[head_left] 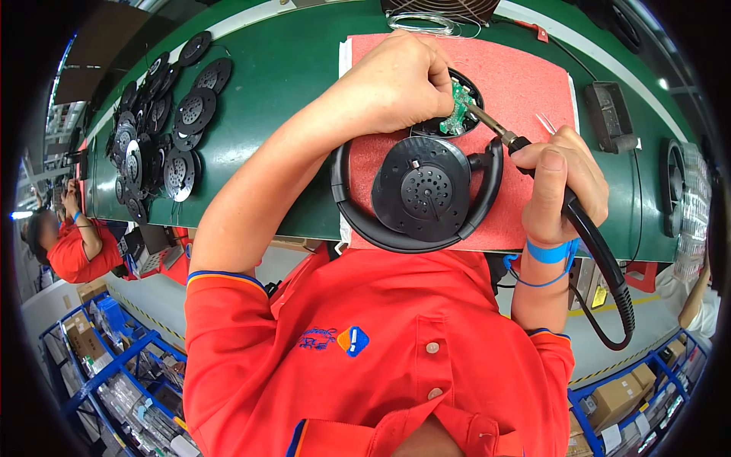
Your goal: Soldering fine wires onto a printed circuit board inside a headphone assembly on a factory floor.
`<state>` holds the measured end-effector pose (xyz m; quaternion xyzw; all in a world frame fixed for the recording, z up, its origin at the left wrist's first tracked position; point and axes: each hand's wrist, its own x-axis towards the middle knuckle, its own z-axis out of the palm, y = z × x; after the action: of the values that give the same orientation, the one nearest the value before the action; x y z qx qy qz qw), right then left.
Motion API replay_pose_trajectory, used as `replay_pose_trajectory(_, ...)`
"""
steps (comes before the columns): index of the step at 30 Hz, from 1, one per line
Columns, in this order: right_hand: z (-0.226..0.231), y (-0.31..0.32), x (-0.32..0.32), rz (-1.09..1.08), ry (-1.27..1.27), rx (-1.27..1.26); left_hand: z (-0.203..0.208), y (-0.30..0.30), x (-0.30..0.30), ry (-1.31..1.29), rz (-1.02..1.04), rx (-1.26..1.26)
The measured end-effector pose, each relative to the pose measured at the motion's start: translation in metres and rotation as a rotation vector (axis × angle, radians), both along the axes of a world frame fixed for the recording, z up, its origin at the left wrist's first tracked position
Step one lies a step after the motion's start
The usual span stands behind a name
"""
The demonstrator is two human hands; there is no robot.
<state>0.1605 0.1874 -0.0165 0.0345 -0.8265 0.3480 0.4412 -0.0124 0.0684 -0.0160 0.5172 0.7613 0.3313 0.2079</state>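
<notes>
My right hand (562, 183) grips a soldering iron (521, 145) by its black handle. The iron's metal tip reaches to a green circuit board (458, 110) inside the far black ear cup (475, 85) of a headset. Over the left side of that cup my left hand (403, 82) is closed in a pinch; whatever its fingertips hold is hidden. The headset's curved black headband (365, 222) lies toward me on a pink foam mat (525, 76). Within its curve is a black ear-cup plate (420, 190) with a perforated round centre.
Several black perforated discs (194, 110) lie heaped on the green bench (274, 84) at left. Coiled solder wire (428, 27) sits beyond the mat, by a grilled fan (449, 7). A black tray (611, 116) stands at right. Another person (80, 247) works at far left.
</notes>
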Motion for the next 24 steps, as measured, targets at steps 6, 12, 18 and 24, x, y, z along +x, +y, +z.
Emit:
replay_pose_trajectory(6,0.0,-0.005,0.001,-0.011,-0.025,-0.013,0.0,0.0,0.0,0.005,0.001,0.001)
replay_pose_trajectory(12,0.001,-0.004,0.002,0.003,-0.039,0.005,0.002,0.0,0.0,0.003,0.008,-0.017)
replay_pose_trajectory(18,-0.002,0.0,0.0,0.009,0.037,-0.018,-0.006,-0.007,0.0,-0.048,-0.005,0.142)
replay_pose_trajectory(24,-0.003,0.001,0.002,0.022,0.033,-0.008,-0.007,-0.01,0.0,0.032,-0.018,0.185)
